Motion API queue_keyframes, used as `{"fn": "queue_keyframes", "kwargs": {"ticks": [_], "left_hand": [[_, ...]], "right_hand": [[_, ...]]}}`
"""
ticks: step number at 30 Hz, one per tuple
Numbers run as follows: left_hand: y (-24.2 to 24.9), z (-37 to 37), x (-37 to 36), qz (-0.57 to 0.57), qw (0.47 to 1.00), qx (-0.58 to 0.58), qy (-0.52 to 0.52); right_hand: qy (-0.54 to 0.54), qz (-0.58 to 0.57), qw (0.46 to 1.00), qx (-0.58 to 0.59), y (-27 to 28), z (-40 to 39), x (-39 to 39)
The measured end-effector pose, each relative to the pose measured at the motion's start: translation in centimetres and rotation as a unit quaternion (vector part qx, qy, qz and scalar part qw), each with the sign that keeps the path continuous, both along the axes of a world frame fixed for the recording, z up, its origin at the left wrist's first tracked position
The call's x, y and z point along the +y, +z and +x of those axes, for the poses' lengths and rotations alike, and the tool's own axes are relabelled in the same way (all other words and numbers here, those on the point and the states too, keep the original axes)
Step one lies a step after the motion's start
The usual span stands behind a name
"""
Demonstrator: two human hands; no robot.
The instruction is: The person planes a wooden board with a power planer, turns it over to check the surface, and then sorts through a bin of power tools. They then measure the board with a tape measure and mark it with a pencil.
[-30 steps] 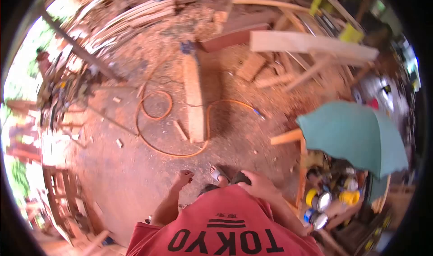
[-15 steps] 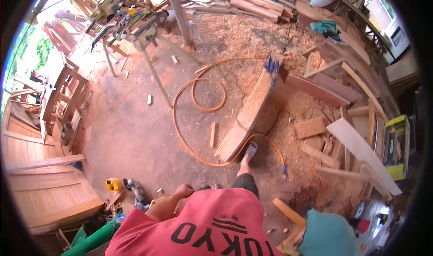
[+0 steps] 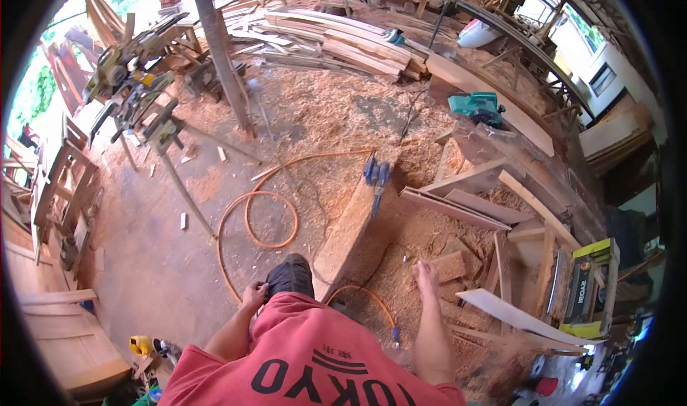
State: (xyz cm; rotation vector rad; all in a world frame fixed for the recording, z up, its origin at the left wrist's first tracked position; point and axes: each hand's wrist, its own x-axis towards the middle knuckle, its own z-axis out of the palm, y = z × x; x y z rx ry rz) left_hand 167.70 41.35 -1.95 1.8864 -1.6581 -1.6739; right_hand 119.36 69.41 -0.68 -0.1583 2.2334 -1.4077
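Observation:
My left hand (image 3: 255, 293) is low beside my raised knee in dark shorts (image 3: 290, 276). Its fingers are curled in; whether anything is in them is hidden. My right hand (image 3: 427, 277) hangs out to the right with fingers extended, nothing visible in it. Below and beyond it lies a wood block (image 3: 449, 266) amid sawdust. Between my hands a thick timber slab (image 3: 351, 223) stretches away from me, with blue-handled tools (image 3: 376, 177) at its far end. An orange hose (image 3: 220, 245) loops on the floor left of the slab, and its end lies near my right arm.
A wooden post (image 3: 223, 62) and a tool stand (image 3: 168, 148) rise at left. Stacked boards (image 3: 365, 44) lie behind. A teal power tool (image 3: 476, 107) is on boards at right, above a RYOBI-labelled machine (image 3: 583, 288). Wooden panels (image 3: 64, 341) stand at lower left.
The view has shifted forward and right. My right hand has come into view, my left hand has moved forward, and a dark-clad knee now shows where a foot stood beside the slab.

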Motion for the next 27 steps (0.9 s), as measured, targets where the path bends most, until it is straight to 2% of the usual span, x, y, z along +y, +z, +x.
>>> {"fn": "queue_keyframes", "kwargs": {"ticks": [1, 4, 7, 8, 9, 10, 11, 12, 13, 14, 15, 17, 18, 19, 21, 22, 25, 27], "left_hand": [[-0.2, -1.7, -1.6, -0.010, 1.000, 0.011, 0.004], [-2.0, -5.6, -6.5, -0.010, 0.999, -0.031, -0.016], [-7.0, -8.3, -13.3, -0.005, 0.989, -0.122, -0.087], [-6.6, -9.7, -15.6, 0.015, 0.985, -0.137, -0.104], [-6.1, -11.3, -18.5, 0.090, 0.987, -0.089, -0.095], [-6.1, -12.6, -21.4, 0.135, 0.987, -0.051, -0.073], [-12.2, -11.1, -25.7, -0.019, 0.929, -0.074, -0.361], [-11.5, -13.2, -29.5, 0.067, 0.961, -0.074, -0.258], [-10.4, -15.1, -32.2, 0.158, 0.974, -0.075, -0.146], [-10.3, -16.7, -36.1, 0.163, 0.970, -0.084, -0.161], [-11.7, -17.7, -40.4, 0.129, 0.951, -0.106, -0.260], [-10.0, -21.2, -45.7, 0.063, 0.976, -0.009, -0.209], [-8.3, -23.5, -48.6, 0.035, 0.982, 0.018, -0.183], [-5.3, -26.4, -51.5, 0.006, 0.986, 0.045, -0.159], [-1.1, -31.2, -56.1, 0.061, 0.994, 0.044, -0.080], [-0.4, -33.0, -58.0, 0.040, 0.992, 0.031, -0.113], [-0.3, -37.1, -61.5, 0.026, 0.992, 0.093, -0.075], [-3.5, -38.2, -63.4, 0.048, 0.994, 0.074, -0.068]], "right_hand": [[-0.022, -0.050, 0.998, -0.030, 3.0, -0.2, -2.7], [-0.007, -0.036, 0.996, -0.078, 2.0, -1.3, -8.4], [0.049, -0.015, 0.987, -0.153, -0.7, -1.5, -14.9], [0.052, -0.023, 0.987, -0.153, -3.2, -1.8, -16.8], [0.035, -0.003, 0.985, -0.170, -4.2, -1.9, -18.8], [0.010, -0.036, 0.985, -0.171, -6.0, -1.6, -20.4], [0.022, 0.026, 0.984, -0.173, -8.8, -1.9, -20.8], [0.035, 0.088, 0.980, -0.173, -11.8, -2.3, -21.3], [-0.009, 0.129, 0.968, -0.215, -14.0, -1.3, -21.8], [-0.047, 0.175, 0.950, -0.253, -14.6, -1.7, -22.3], [-0.008, 0.208, 0.950, -0.232, -12.8, -3.1, -24.1], [0.070, 0.265, 0.940, -0.205, -8.4, -3.5, -28.3], [0.061, 0.252, 0.942, -0.212, -4.8, -4.7, -32.1], [0.050, 0.237, 0.951, -0.193, -4.2, -6.5, -35.1], [0.020, 0.206, 0.965, -0.160, -3.7, -9.0, -39.6], [0.032, 0.202, 0.969, -0.139, -3.7, -10.7, -42.1], [0.037, 0.176, 0.979, -0.092, -6.3, -14.7, -47.8], [0.051, 0.187, 0.979, -0.058, -5.3, -17.7, -52.5]]}}
